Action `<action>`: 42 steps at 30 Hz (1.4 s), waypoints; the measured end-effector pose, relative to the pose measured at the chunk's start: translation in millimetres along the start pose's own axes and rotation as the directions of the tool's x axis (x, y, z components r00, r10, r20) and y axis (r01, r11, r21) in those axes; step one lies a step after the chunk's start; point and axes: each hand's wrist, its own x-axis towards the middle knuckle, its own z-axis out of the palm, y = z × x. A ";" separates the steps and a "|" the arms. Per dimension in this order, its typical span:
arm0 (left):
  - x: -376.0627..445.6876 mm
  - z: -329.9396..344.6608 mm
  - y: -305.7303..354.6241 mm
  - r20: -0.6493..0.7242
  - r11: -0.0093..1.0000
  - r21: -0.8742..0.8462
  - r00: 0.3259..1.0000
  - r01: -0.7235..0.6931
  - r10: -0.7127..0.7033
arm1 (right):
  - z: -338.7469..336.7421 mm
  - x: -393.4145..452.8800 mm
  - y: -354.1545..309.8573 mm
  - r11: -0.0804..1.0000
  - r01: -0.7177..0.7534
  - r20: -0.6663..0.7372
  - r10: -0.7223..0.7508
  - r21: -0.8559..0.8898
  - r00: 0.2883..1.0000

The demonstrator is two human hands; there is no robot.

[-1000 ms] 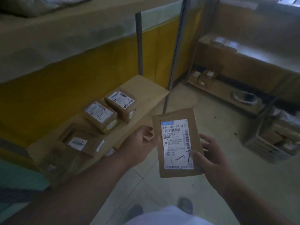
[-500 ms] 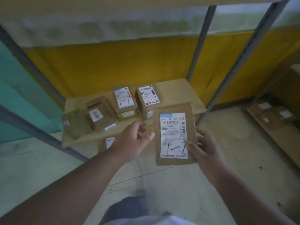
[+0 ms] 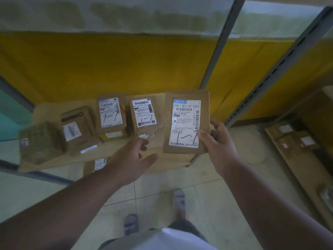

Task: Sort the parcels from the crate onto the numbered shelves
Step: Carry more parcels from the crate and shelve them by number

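Right hand (image 3: 219, 141) is gripping a flat brown parcel (image 3: 186, 123) at its 5 o'clock corner, thumb on the label, held above the low shelf (image 3: 115, 154); left hand (image 3: 133, 157) hangs loose with relaxed fingers, holding nothing; four labelled boxes (image 3: 142, 115) sit in a row on the shelf at the parcel's 9 o'clock

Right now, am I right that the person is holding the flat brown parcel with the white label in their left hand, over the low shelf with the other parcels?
Not quite: the head view shows the right hand gripping the flat brown parcel, thumb on its label. The left hand is open and holds nothing. The rest stands: it is held over the low shelf with the other parcels.
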 end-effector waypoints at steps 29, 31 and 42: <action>22.7 104.6 9.6 -0.259 0.850 0.301 0.895 0.431 -0.362 | 21.0 224.5 47.5 0.601 0.317 0.326 -0.098 -0.734 0.940; 13.7 95.3 11.2 -0.275 0.856 0.286 0.892 0.431 -0.358 | 20.1 202.0 37.4 0.523 0.405 0.380 -0.160 -0.750 0.911; -104.8 24.9 -67.1 -0.374 0.854 0.232 0.853 0.465 -0.363 | 108.2 1.8 -2.4 0.348 0.841 0.732 -0.421 -0.415 0.535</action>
